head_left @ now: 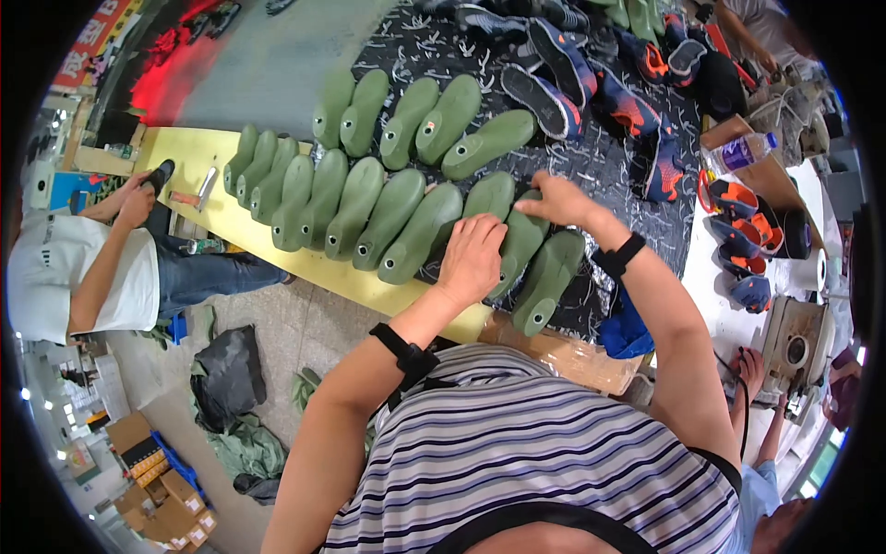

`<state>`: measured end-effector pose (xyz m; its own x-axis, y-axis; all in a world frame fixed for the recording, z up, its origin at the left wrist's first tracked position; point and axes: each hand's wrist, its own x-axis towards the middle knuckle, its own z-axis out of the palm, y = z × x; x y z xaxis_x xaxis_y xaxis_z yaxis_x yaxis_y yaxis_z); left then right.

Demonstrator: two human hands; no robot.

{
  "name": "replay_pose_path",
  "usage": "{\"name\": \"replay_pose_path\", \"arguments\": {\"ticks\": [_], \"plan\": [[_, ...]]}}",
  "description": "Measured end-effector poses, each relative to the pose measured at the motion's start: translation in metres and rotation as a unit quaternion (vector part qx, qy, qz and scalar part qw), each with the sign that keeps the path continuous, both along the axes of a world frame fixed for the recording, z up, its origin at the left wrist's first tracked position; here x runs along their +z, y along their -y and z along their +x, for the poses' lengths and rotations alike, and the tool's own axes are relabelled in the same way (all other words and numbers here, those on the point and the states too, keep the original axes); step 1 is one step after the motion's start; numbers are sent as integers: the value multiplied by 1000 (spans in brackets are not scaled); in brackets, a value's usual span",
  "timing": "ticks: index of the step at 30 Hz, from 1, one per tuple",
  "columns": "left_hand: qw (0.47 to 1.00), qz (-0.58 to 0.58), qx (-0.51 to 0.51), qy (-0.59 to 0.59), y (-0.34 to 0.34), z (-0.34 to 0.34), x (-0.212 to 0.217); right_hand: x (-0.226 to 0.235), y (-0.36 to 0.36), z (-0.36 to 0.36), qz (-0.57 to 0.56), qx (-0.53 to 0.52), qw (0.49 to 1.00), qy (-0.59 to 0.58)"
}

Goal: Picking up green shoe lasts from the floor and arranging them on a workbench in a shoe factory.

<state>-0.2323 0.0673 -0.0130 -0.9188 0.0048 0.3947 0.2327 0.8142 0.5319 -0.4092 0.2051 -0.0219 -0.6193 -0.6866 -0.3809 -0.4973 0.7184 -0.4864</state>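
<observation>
Green shoe lasts (423,231) lie side by side in a long row across the table. My left hand (472,257) is closed over one shoe last (490,194), its fingers bent and covering the lower part. Just right of it, my right hand (561,199) grips the far end of another shoe last (522,238) between thumb and fingers. Beside that one, at the row's right end, a further shoe last (549,282) lies untouched. Behind the row several more lasts (489,144) form a second, shorter line.
Dark shoes with orange parts (637,106) are heaped at the far right of the table (212,143). A plastic bottle (741,152) and more shoe uppers (741,240) sit on the right-hand surface. At left a person (88,268) holds a dark shoe. Dark bags (228,374) lie on the floor.
</observation>
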Motion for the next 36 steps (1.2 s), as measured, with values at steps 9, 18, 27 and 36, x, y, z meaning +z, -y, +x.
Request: {"name": "replay_pose_path", "arguments": {"ticks": [9,18,27,36], "plan": [[998,35,40,16,4,7,-7,14,-40,12,-98,-122,946,283],[996,72,43,19,6,4,-3,93,-107,-48,-438,-392,773,238],[994,85,62,37,10,0,-6,105,16,-265,-452,-266,849,-61],[990,128,51,29,15,1,-10,19,190,-175,-76,124,987,-68]]}}
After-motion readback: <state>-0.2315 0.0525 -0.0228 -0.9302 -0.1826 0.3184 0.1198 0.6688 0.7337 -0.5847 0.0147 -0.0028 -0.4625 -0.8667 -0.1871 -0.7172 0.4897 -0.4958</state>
